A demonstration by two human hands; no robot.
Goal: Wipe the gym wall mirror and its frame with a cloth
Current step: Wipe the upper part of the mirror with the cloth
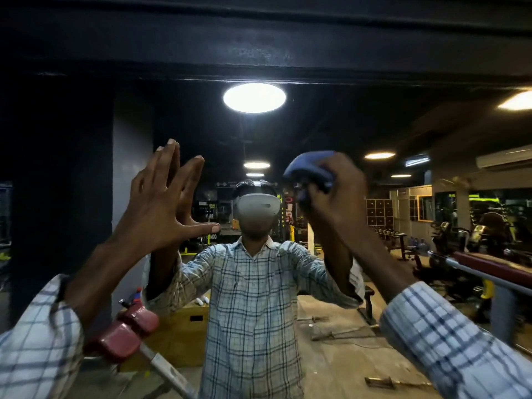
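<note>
At the far left is the left sleeve, soft cloth with thin dark lines that make squares. Just beside it, low down, is a fat red pad that looks smooth and shiny, stuck on a gray metal bar. Above that is the left hand. Its fingers are straight and spread wide apart, and the tips meet their own twin in the glass, so the hand lies flat on the mirror. The mirror is big, flat and shiny and shows the dim gym room. The dark strip across the top may be its frame, but it is too dark to be sure. In the middle of the glass stands the person's reflection in the same checked shirt, with a smooth, rounded gray headset. A bright round light glows above it. To the right of the headset is the blue cloth, soft and bunched into a lump, up against the glass. The right hand has its fingers curled tight around the cloth. This part is a bit blurry. Lower down is the right sleeve, and past it a long red bar with a gray metal end.
</note>
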